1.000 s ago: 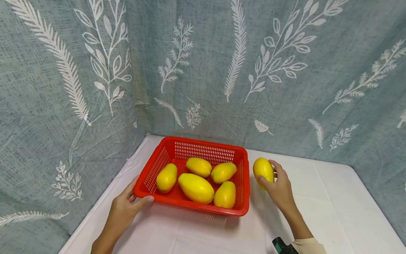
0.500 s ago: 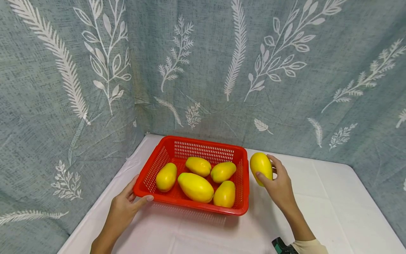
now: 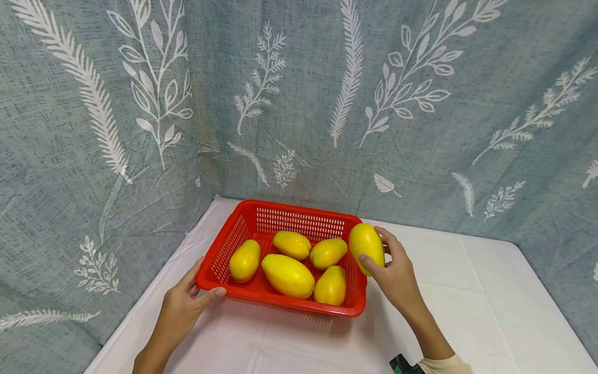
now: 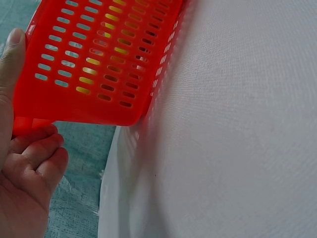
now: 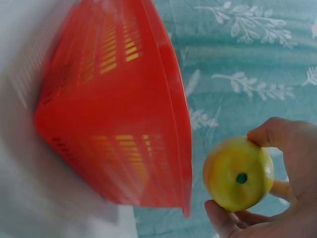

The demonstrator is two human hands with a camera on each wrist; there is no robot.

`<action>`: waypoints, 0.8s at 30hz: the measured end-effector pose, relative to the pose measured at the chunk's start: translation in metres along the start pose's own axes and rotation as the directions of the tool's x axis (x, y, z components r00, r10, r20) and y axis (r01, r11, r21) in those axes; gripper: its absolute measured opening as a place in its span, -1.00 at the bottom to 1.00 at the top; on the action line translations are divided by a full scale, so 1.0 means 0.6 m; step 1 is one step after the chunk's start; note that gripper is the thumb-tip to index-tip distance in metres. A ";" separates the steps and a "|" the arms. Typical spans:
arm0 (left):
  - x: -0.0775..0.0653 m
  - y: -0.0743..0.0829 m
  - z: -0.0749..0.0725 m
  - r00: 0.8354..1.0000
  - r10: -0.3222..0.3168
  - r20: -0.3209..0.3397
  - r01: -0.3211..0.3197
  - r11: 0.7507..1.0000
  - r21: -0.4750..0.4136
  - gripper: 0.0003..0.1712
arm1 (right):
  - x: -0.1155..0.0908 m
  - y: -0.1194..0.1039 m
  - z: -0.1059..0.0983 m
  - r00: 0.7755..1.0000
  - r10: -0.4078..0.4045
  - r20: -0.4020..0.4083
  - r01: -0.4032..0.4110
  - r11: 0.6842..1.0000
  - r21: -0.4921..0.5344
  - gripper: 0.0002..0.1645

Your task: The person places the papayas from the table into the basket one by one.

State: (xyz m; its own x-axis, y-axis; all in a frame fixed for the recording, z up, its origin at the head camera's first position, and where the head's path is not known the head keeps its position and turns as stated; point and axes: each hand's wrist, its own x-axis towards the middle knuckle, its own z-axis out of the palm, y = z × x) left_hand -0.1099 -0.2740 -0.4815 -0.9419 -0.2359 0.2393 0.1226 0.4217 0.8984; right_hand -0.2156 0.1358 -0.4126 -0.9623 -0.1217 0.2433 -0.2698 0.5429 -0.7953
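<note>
A red plastic basket (image 3: 243, 293) with slotted walls stands on the table. My left hand (image 3: 179, 306) grips its near left corner, thumb over the rim and fingers beneath, as the left wrist view also shows. Several yellow papayas lie inside, among them a large one (image 3: 288, 276) in the middle and another (image 3: 245, 261) at the left. My right hand (image 3: 397, 275) holds one more yellow papaya (image 3: 366, 248) over the basket's right rim. In the right wrist view, thumb and fingers clasp that papaya (image 5: 230, 171), its green-dotted end facing the camera.
A white cloth (image 3: 467, 306) covers the table and extends to the right of the basket. Blue-green curtains (image 3: 299, 171) with white leaf prints hang behind and at the sides. A dark device (image 3: 405, 365) sits at my right wrist, beside a beige sleeve (image 3: 446, 365).
My right hand has raised the papaya slightly and carried it left, from beside the basket to over its right rim. The left hand and basket have stayed put.
</note>
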 end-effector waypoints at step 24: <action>-0.001 0.003 -0.001 1.000 -0.006 0.001 0.006 1.000 -0.002 0.04 | -0.003 -0.047 0.042 0.994 -0.055 0.098 0.046 0.994 0.095 -0.13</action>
State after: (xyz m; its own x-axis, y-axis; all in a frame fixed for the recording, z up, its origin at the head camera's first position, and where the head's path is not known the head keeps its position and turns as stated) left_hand -0.1088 -0.2739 -0.4798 -0.9428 -0.2376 0.2336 0.1177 0.4184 0.9006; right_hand -0.2073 0.1000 -0.4045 -0.9448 -0.2319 0.2315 -0.3158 0.4556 -0.8323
